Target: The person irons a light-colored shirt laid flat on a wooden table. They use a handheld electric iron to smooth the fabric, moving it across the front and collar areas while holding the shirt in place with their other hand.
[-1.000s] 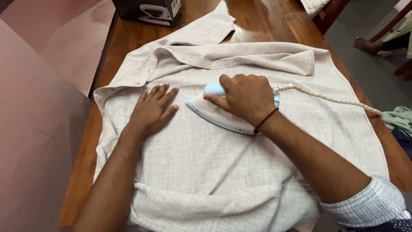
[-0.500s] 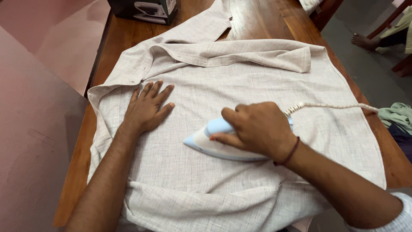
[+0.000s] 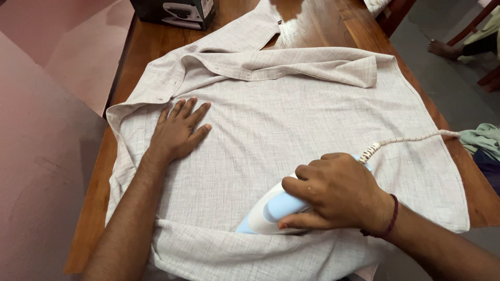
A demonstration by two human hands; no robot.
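Note:
A beige linen shirt (image 3: 291,104) lies spread flat over a wooden table (image 3: 312,23), collar toward the far side. My left hand (image 3: 179,130) rests palm down on the shirt's left part, fingers spread. My right hand (image 3: 333,195) grips the light blue handle of a white and blue iron (image 3: 268,213), which sits on the shirt near its lower hem, tip pointing left and toward me. The iron's braided cord (image 3: 411,139) runs off to the right across the fabric.
A dark box (image 3: 174,11) stands at the table's far left corner. Green and dark cloth (image 3: 482,143) lies at the right edge. Another person's bare foot (image 3: 442,49) and chair legs are on the floor at the far right. The floor drops away left of the table.
My right hand has slid the iron from near the collar down toward me and slightly right, to the lower hem. The cord followed. My left hand stayed pressed in place.

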